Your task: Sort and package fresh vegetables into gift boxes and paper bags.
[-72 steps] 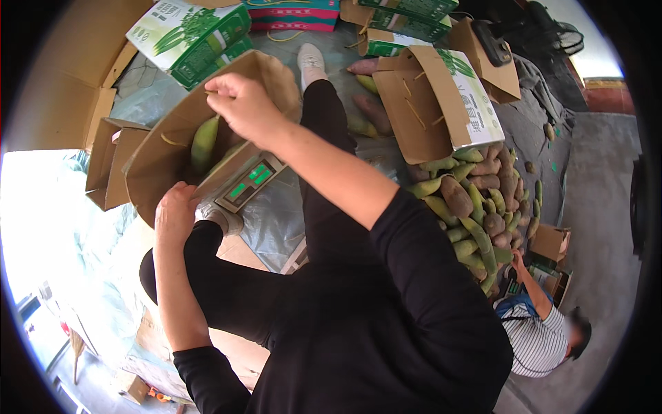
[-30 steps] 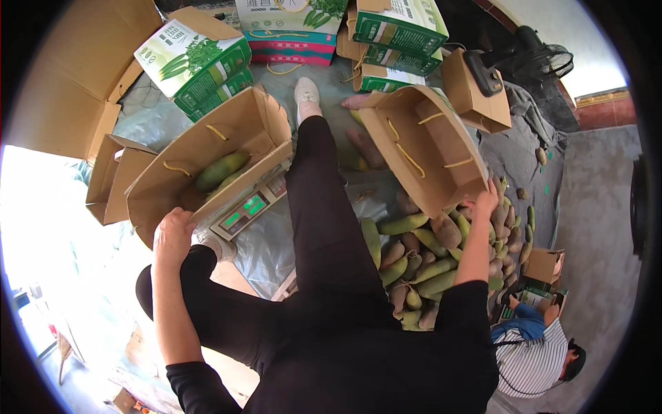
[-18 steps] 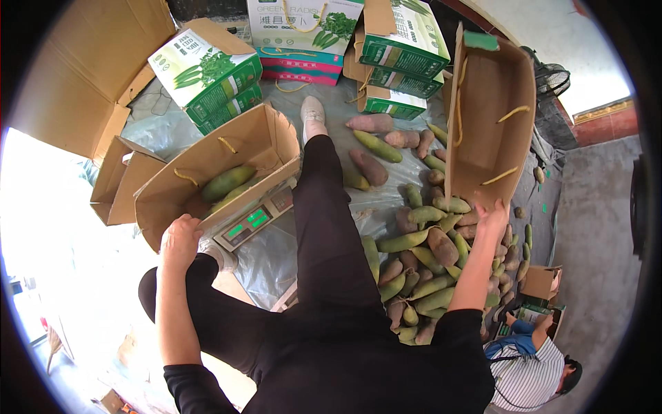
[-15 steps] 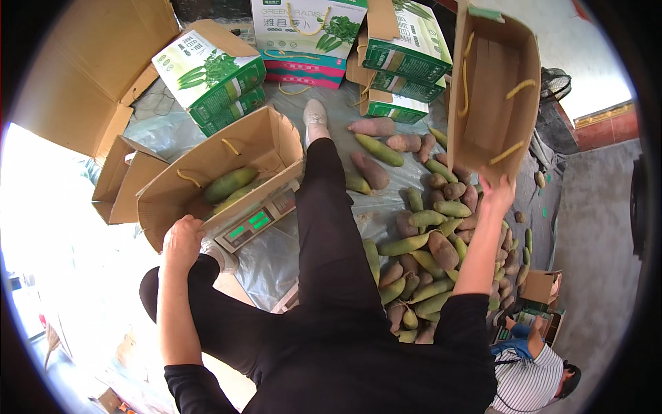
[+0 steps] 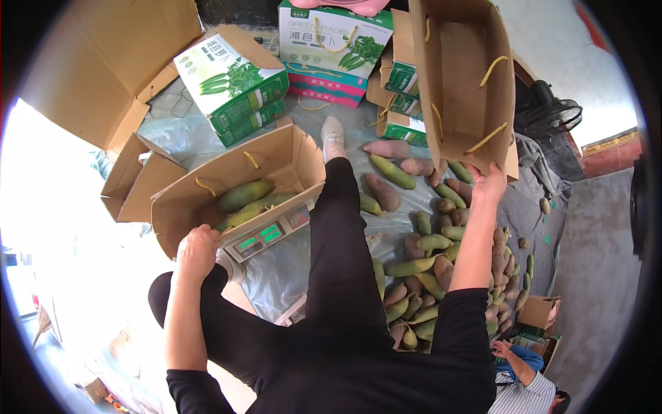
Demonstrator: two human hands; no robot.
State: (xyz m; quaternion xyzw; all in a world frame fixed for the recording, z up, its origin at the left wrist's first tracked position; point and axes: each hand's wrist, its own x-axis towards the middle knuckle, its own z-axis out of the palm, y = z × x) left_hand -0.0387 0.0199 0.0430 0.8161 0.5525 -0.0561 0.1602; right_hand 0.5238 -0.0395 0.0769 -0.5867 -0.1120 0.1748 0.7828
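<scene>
My left hand (image 5: 196,252) is closed on the near left rim of an open cardboard box (image 5: 183,196) with yellow rope handles. Several green radishes (image 5: 245,196) lie inside it. The box stands on a digital scale (image 5: 265,234) with a lit green display. My right hand (image 5: 487,185) grips the near end of a second open cardboard box (image 5: 469,79), held up at the right with its bare inside showing. Yellow rope handles hang in that box too. Beneath my right forearm spreads a big heap of radishes (image 5: 436,243), some green, some brownish.
White-green printed cartons (image 5: 231,83) are stacked at the far left, with another carton (image 5: 334,41) on pink and teal boxes (image 5: 327,90). An open empty carton (image 5: 138,181) stands left of the scale. A black fan (image 5: 552,110) is far right. Another person (image 5: 520,390) works at lower right.
The view has shifted, so the scene sits farther right. The box in my right hand has moved left and now hides part of the stacked cartons. My left hand keeps its hold.
</scene>
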